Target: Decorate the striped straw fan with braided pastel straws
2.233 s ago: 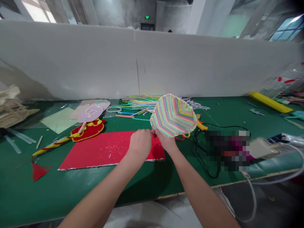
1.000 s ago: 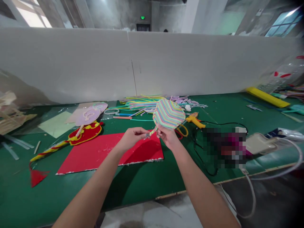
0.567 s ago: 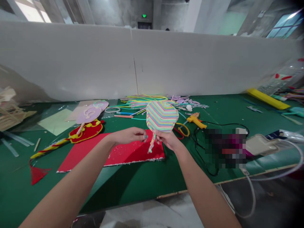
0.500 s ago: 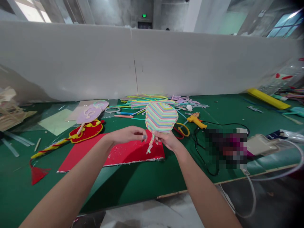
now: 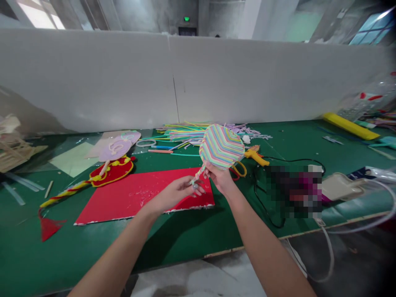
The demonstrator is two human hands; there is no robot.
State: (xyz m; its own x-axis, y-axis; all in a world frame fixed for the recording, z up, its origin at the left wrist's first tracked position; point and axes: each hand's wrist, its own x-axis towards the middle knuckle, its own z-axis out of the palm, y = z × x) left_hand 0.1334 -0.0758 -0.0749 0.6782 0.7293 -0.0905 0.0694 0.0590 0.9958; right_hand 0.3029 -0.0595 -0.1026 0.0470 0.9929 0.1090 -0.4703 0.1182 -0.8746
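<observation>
A round hand fan (image 5: 221, 146) striped in pastel chenille stems tilts up to the right in front of me. My right hand (image 5: 219, 176) is closed around the top of its twisted handle, just under the striped face. Lower down, the fingers of my left hand (image 5: 181, 192) pinch the handle's free end. Both hands are above a red foam board (image 5: 136, 194) with white ragged edges. Left of the board lies a red and yellow fan (image 5: 113, 171) with a braided handle and a red tassel (image 5: 51, 228), partly under a lilac fan (image 5: 116, 148).
Behind the fan, a pile of pastel chenille stems (image 5: 182, 134) lies along the white partition (image 5: 123, 78). To the right are a yellow glue gun (image 5: 256, 156), its black cord, a blurred-out patch and a yellow bar (image 5: 351, 126). Pale green paper (image 5: 72, 159) lies at left.
The fan has moved right and slightly up, and its handle has swung from hanging down to pointing lower left. My left hand has come right and down onto the handle's end.
</observation>
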